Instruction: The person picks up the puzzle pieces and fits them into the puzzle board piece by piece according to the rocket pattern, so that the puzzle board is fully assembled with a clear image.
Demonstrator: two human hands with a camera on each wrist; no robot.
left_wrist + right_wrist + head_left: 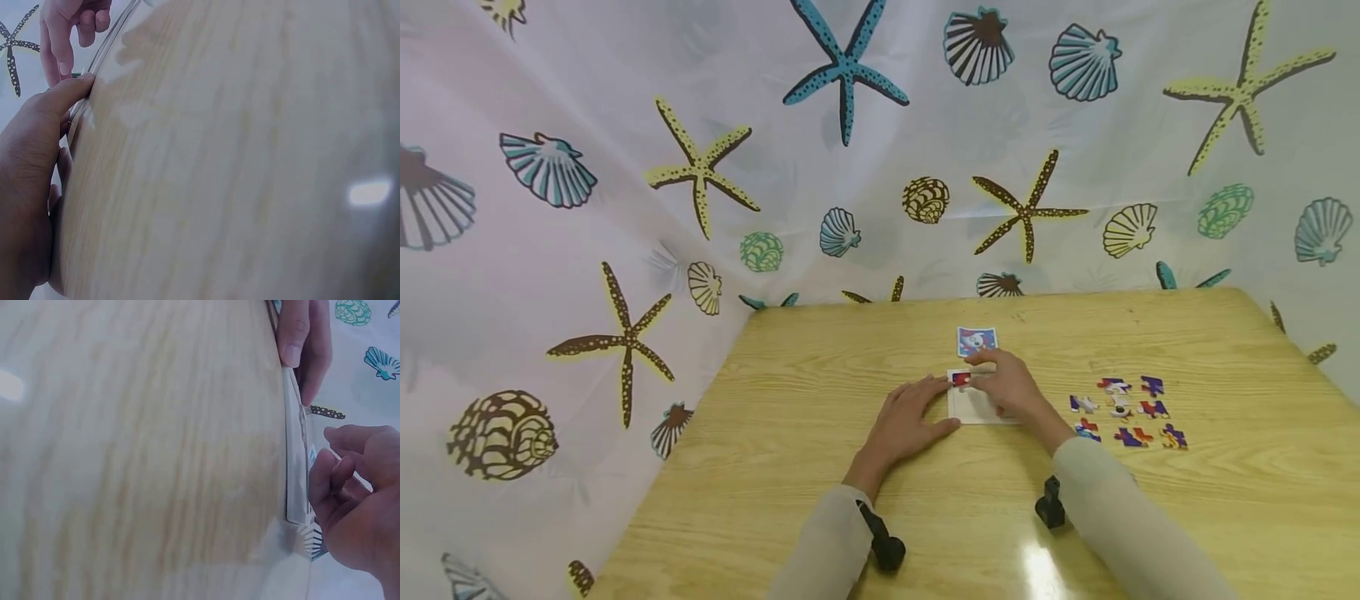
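A square white puzzle tray (973, 410) lies on the table between the hands. In its far left corner sits a red and blue jigsaw piece (960, 379). My left hand (910, 421) rests at the tray's left side, fingertips beside that piece and thumb at the near corner. Over the tray, my right hand (1011, 385) reaches in from the right, its fingertips at the piece's right edge. The right wrist view shows the right hand (359, 487) with some fingers bent above the tray's side (295, 450). In the left wrist view, the left thumb (78, 87) touches the tray's edge.
Several loose jigsaw pieces (1120, 408) are spread out on the table to the right of the tray. A small picture card (976, 340) lies just beyond it. A cloth (880, 192) printed with shells and starfish hangs behind the wooden table (790, 433).
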